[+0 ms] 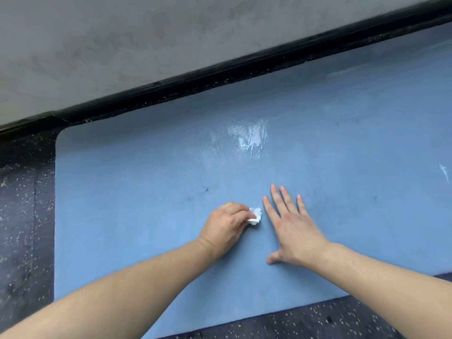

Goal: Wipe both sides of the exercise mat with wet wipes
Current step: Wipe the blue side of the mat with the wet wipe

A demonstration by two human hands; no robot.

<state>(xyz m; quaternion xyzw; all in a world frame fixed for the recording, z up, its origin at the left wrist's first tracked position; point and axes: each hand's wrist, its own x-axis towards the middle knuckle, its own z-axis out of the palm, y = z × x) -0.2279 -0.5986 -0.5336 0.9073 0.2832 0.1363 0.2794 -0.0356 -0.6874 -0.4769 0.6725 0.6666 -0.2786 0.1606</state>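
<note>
A blue exercise mat (pixel 137 192) lies flat on the floor and fills most of the view. My left hand (pixel 226 226) grips a small crumpled white wet wipe (pixel 255 216) against the mat near its middle. Just to the right, my right hand (pixel 292 226) rests flat on the mat with its fingers straight and spread. A shiny wet patch (pixel 249 137) shows on the mat beyond both hands.
Dark speckled flooring (pixel 24 216) surrounds the mat on the left and near side. A black baseboard (pixel 220 69) and a grey wall (pixel 146 33) run along the mat's far edge. A small dark mark (pixel 206 190) sits on the mat.
</note>
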